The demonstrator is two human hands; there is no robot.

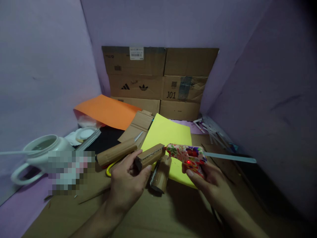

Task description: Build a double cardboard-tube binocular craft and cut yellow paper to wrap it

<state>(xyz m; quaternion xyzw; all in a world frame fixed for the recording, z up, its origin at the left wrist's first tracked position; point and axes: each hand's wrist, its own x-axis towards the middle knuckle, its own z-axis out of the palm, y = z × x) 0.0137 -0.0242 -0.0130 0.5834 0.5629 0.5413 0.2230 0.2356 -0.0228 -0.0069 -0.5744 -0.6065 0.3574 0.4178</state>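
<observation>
In my left hand (128,178) is a folded cardboard piece (150,156), gripped between thumb and fingers, with a pale line of glue along its upper edge. My right hand (210,185) is wrapped round the handle of a floral-patterned glue gun (184,153). A red light glows on the gun, and a translucent glue stick (230,157) juts from its back. Its nozzle is at the far right end of the cardboard piece. Below lies a second rolled cardboard piece (160,175) with whitish glue along its side. Another cardboard roll (116,152) rests to the left, beyond my left hand.
Yellow paper (170,132) lies under the work, orange paper (109,110) behind left. Yellow-handled scissors (109,170) are partly hidden by my left hand. A white teapot-like pot (47,155) stands at left. Glue sticks (213,130) lie back right. A cardboard sheet (160,82) leans on the wall.
</observation>
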